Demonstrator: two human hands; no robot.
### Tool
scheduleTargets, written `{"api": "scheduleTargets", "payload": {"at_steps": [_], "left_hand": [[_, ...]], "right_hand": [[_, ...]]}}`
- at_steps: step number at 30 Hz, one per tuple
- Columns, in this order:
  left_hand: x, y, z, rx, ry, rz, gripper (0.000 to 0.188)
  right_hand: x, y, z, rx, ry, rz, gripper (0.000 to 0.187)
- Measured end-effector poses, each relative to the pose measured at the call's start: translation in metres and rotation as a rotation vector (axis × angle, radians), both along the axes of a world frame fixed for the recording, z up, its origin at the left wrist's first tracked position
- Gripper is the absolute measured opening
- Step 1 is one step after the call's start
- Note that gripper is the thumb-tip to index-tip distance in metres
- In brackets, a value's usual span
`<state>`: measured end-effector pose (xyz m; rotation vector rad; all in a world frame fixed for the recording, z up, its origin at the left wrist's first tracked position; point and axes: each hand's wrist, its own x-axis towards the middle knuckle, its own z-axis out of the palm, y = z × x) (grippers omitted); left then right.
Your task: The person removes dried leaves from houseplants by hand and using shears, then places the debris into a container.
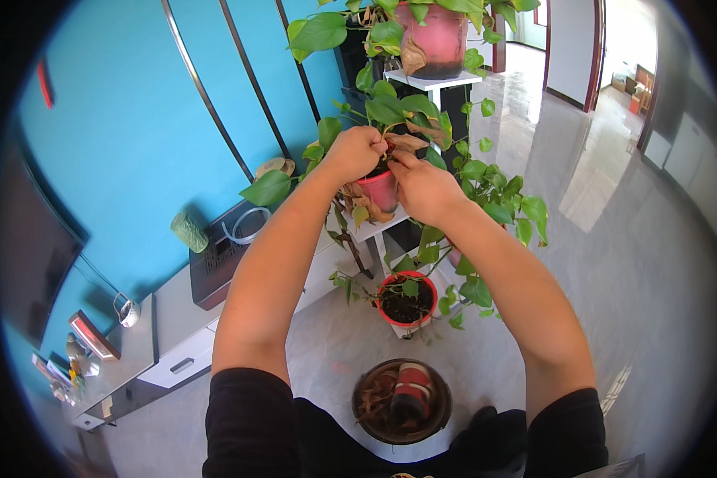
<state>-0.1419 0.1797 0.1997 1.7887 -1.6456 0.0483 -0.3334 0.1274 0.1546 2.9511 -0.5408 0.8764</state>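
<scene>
Both my hands are at the middle pot (pixel 378 191), a pink one on a white plant stand, holding a leafy green vine (pixel 386 109). My left hand (pixel 357 154) is closed in a pinch at a pale stem just above the rim. Across from it, my right hand (pixel 425 188) has its thumb and fingers pressed together over the pot's right side; what lies between them is hidden. A curled brown dry leaf (pixel 407 143) sits right by these fingertips. More withered leaves (pixel 381 213) hang around the pot's lower part.
Above stands another pink pot (pixel 436 41); below is a red-rimmed pot (pixel 407 299) with dark soil. Near my feet, a round bin (pixel 363 426) contains dry leaves and a red-and-white container (pixel 413 390). To the left, a low cabinet (pixel 175 368) bears a dark box (pixel 223 251) and a green cylinder (pixel 190 231).
</scene>
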Motion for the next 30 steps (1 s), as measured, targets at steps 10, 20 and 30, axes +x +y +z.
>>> {"api": "scheduleTargets", "payload": {"at_steps": [10, 20, 30], "left_hand": [[0.02, 0.006, -0.008, -0.017, 0.277, 0.029, 0.011], [0.008, 0.015, 0.01, 0.033, 0.439, 0.064, 0.017], [-0.006, 0.034, 0.041, 0.139, 0.001, 0.224, 0.022]], "right_hand": [[0.015, -0.005, 0.003, -0.048, 0.092, 0.034, 0.039], [0.018, -0.029, 0.007, 0.134, -0.308, 0.028, 0.025], [0.079, -0.03, 0.003, 0.121, -0.269, 0.179, 0.014]]}}
